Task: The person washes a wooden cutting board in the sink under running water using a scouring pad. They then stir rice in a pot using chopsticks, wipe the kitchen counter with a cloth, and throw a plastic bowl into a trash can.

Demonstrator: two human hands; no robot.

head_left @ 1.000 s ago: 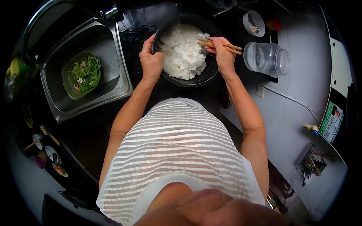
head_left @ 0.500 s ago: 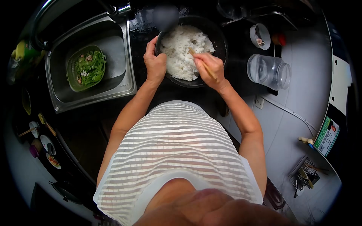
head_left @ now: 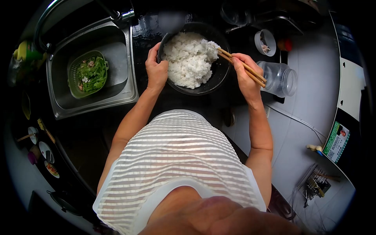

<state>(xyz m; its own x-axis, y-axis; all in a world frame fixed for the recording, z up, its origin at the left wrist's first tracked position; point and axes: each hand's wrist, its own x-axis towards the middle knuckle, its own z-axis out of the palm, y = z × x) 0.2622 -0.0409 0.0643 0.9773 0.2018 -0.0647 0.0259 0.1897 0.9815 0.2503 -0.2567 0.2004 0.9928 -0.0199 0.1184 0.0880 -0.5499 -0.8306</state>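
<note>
A dark round pot [head_left: 221, 76] on the black counter holds a mound of white cooked rice [head_left: 190, 58]. My left hand [head_left: 156, 70] grips the pot's left rim, thumb on the inner side and fingers around the outside. Wooden chopsticks [head_left: 250, 72] are held in my right hand [head_left: 247, 80], above the pot's right edge. Their tips touch the right side of the rice, near its upper part. Bare dark pot wall shows to the right of the rice.
Left is a steel sink [head_left: 94, 107] with a green basket [head_left: 72, 80] of leafy greens [head_left: 92, 74]. On the right stand a clear plastic jar [head_left: 276, 78], a small white bowl [head_left: 265, 42] and a red-lidded container [head_left: 285, 44]. The faucet [head_left: 43, 21] arches over the sink.
My right hand has moved right with the chopsticks, from the middle of the rice to its right edge. The rice now sits more to the left, baring the pot's right side.
</note>
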